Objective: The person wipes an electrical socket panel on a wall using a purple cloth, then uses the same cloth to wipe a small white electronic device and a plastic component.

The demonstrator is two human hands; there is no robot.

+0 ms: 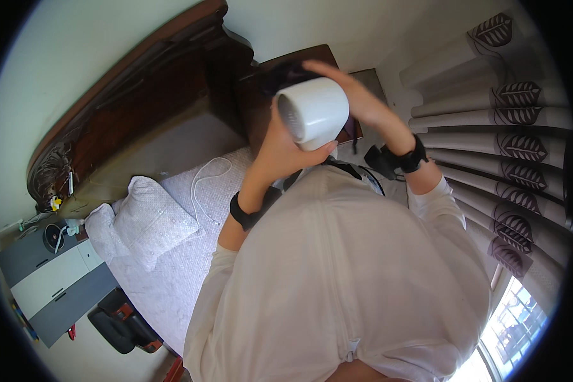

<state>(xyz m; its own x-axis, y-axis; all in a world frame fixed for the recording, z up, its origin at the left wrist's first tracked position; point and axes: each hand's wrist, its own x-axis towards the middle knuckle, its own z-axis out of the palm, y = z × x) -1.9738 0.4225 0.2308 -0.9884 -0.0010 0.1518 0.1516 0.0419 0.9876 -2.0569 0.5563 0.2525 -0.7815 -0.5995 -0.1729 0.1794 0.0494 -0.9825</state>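
My left hand [283, 149] is wrapped round a white rounded cylinder [325, 113] from below and from its left side. One end of the cylinder faces left and shows a grey, ribbed or grille-like surface; its exact kind is unclear. Beyond it, my right hand [353, 95] reaches over the far side, blurred by motion. A dark, soft-looking cloth [290, 75] appears gripped at its fingertips, also smeared. The white cylinder hides part of both the fingers and the cloth. Both wrists wear black bands.
Behind my hands stands a dark wooden bedside table [312, 57]. To the left is a bed with a carved headboard [172, 83], a pillow [153, 216] and a white cable [200, 197]. Patterned curtains [458, 114] hang at right. A grey-white cabinet [57, 280] stands far left.
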